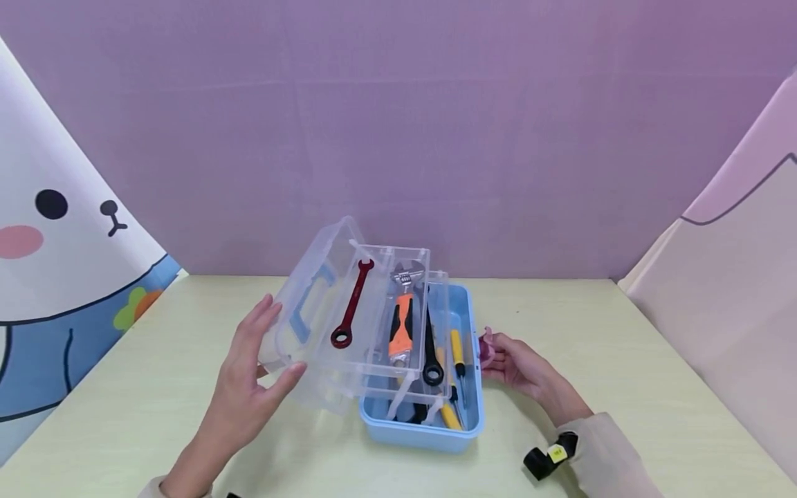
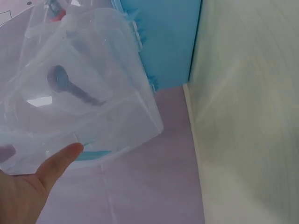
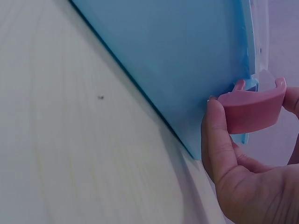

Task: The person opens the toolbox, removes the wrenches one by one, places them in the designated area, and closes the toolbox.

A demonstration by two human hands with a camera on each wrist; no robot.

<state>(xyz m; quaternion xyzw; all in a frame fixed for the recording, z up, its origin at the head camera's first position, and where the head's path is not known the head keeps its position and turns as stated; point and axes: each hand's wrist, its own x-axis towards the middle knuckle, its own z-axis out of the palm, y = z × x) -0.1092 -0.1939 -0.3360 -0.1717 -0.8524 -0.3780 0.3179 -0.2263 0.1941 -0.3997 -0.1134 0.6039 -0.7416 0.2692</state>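
In the head view, a blue toolbox (image 1: 429, 437) stands with its clear lid (image 1: 339, 242) swung up to the left and its clear trays raised. A dark red wrench (image 1: 355, 304), an orange-and-black handled adjustable wrench (image 1: 402, 325) and a black wrench (image 1: 429, 346) show in or through the clear plastic. My left hand (image 1: 239, 384) is at the lid's outer left side, thumb and fingers spread and fairly straight; the thumb touches it. At the box's right side, my right hand (image 1: 519, 366) pinches a pink latch (image 3: 254, 112) between thumb and fingers.
Several yellow-handled screwdrivers (image 1: 457, 349) lie in the box's bottom. The pale table (image 1: 548, 304) meets a purple backdrop (image 1: 398, 138) behind the box. Printed cloth panels (image 1: 75, 277) flank the table. A black strap (image 1: 551, 456) is on the right wrist.
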